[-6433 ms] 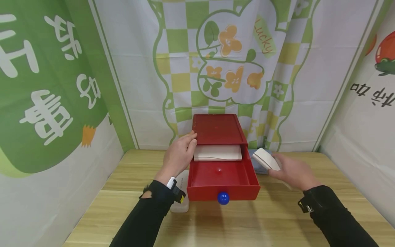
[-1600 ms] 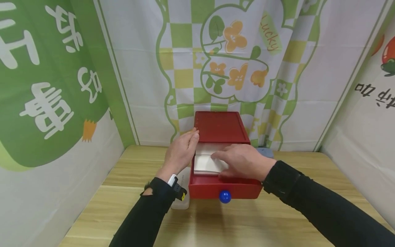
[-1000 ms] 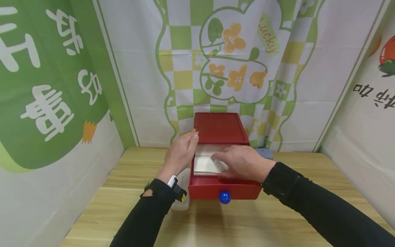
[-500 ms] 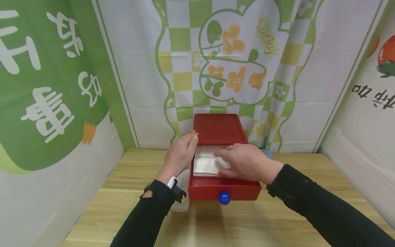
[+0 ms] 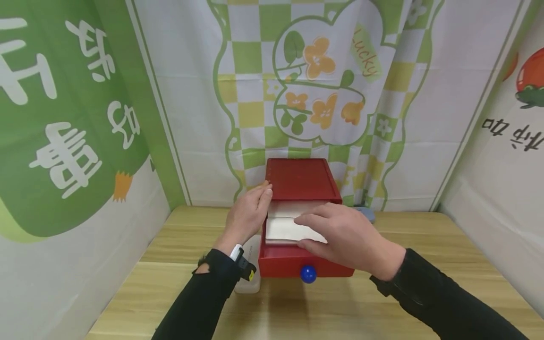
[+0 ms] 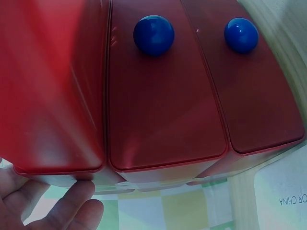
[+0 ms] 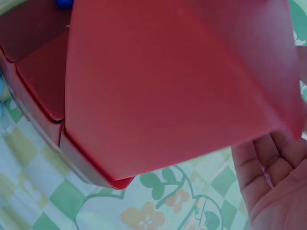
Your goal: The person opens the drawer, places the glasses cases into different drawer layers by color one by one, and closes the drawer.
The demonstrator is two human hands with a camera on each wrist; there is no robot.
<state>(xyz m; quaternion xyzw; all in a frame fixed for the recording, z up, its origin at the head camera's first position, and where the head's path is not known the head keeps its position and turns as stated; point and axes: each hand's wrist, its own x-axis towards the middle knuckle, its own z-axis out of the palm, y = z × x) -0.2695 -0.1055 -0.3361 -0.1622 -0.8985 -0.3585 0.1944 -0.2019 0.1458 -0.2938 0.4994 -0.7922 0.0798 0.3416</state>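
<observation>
Beside red drawers (image 5: 303, 182), white case (image 6: 283, 191) (marked "CHINA"); "Lucky" curtain (image 5: 318, 85) behind

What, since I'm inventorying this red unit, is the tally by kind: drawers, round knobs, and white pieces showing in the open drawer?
Red drawers: 3 (one open, two shut)
Blue knobs: 3
White pieces showing in the open drawer: 2
Total: 8
</observation>
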